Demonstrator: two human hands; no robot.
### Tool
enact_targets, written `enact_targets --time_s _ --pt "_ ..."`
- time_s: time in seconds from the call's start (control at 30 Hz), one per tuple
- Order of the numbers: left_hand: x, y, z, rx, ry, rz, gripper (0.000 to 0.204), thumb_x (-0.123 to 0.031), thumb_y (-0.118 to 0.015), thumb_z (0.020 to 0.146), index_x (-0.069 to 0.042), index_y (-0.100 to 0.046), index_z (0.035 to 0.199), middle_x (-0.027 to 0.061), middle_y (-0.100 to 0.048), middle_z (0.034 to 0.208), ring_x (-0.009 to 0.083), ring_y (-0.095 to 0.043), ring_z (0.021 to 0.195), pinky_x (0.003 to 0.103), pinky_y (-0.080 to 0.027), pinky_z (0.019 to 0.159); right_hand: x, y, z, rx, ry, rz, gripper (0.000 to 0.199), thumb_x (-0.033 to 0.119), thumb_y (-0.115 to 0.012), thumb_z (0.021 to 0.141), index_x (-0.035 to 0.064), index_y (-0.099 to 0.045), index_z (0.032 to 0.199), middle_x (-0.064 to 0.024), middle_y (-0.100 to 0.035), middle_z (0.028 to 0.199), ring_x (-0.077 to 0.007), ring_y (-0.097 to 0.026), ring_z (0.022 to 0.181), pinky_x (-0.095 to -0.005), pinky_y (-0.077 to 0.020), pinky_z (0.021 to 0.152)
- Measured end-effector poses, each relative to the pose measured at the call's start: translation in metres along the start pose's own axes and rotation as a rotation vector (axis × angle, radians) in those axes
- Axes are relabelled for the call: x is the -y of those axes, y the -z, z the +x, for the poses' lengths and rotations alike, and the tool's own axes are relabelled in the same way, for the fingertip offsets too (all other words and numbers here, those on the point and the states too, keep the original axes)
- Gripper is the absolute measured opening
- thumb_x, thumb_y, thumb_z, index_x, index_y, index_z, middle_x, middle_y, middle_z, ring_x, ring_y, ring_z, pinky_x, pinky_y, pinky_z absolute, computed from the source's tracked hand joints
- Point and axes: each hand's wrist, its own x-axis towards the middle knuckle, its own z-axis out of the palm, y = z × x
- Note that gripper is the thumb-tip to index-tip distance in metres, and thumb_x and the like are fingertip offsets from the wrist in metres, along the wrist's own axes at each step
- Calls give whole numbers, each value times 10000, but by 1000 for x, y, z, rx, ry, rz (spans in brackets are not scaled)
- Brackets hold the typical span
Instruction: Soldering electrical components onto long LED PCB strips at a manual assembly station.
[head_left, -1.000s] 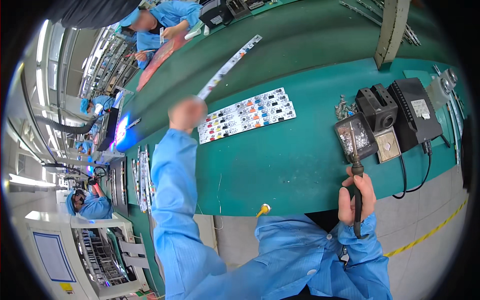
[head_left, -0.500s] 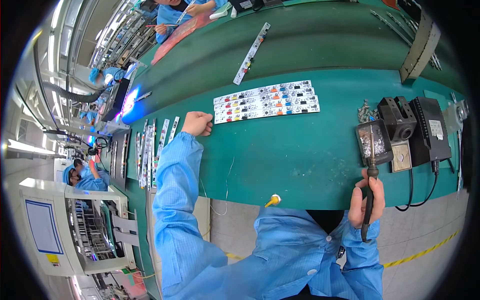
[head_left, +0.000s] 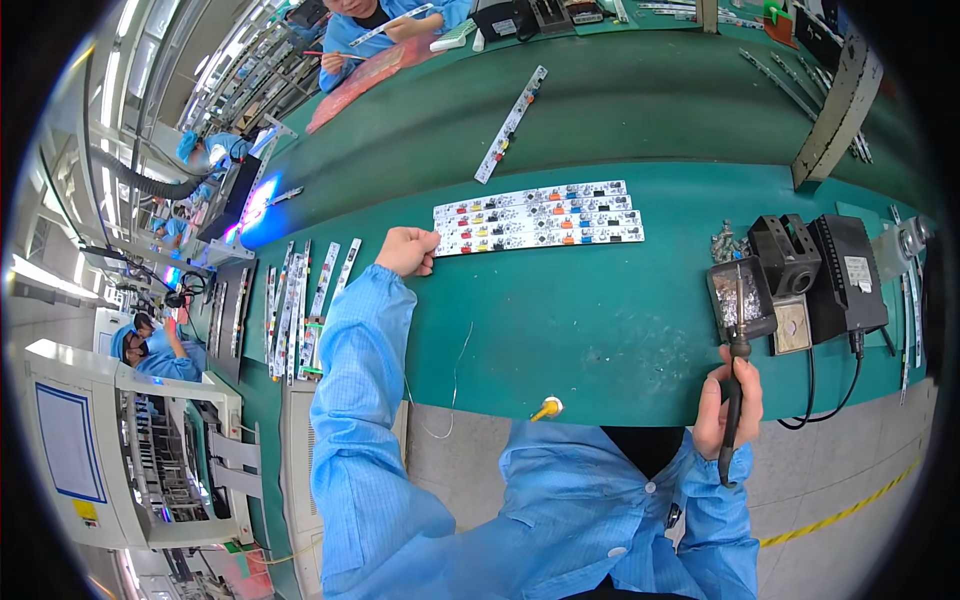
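Several white circuit board strips (head_left: 540, 215), carrying red, yellow, orange and blue parts, lie side by side on the green bench. My left hand (head_left: 408, 251) is closed at their left end, its thumb and fingertips pinching the edge of the lower strips. In my right hand (head_left: 728, 405) is a soldering iron (head_left: 737, 350), its handle between thumb and fingers. The iron's metal tip lies over a dark tray (head_left: 762, 300) with solder residue in it. A thin solder wire (head_left: 457, 375) curves over the front edge of the bench, left of a small yellow-tipped piece (head_left: 547, 408).
Right of the tray stand an iron holder (head_left: 786, 255) and a black soldering station (head_left: 848, 275) with cables. More board strips (head_left: 292, 310) lie at left. A single strip (head_left: 511, 125) rests on the far belt. A metal post (head_left: 838, 115) rises at right; a co-worker (head_left: 385, 30) sits opposite.
The whole view has shifted slightly. My left hand has closed in on the strips' left edge. My right hand still holds the soldering iron over the tray.
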Motion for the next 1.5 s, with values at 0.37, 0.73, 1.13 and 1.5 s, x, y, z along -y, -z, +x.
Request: enact_targets --time_s 0.37,0.73,1.13,1.5 --pt "3 0 -11 97 1 -202 160 -191 -618 948 -37 -635 910 2 -599 743 88 -565 615 252 -534 566 2 0 2 -1 -7 8 454 -88 -543 825 -33 -479 1271 -260 -590 1082 -232 -605 852 -337 -502 776" --pt "4 -5 -27 189 -29 -379 141 -139 -566 966 -9 -601 1006 77 -661 926 158 -671 757 257 -570 615 2 2 3 2 14 -2 455 -91 -547 825 -33 -484 1272 -281 -594 1125 -218 -599 830 -331 -504 761" --pt "1 11 -6 -115 -177 152 173 -154 -649 871 15 -678 851 58 -660 696 123 -621 561 288 -509 500 2 2 2 7 8 0 448 -89 -546 829 -36 -481 1269 -282 -592 1122 -214 -595 837 -327 -501 767" --pt "-41 20 62 -604 -471 925 241 -111 -639 792 -88 -690 1026 133 -633 1085 304 -630 1006 398 -513 856 -2 2 -3 21 -18 1 467 -111 -504 848 -29 -454 1306 -284 -545 1190 -317 -586 1060 -321 -522 778"
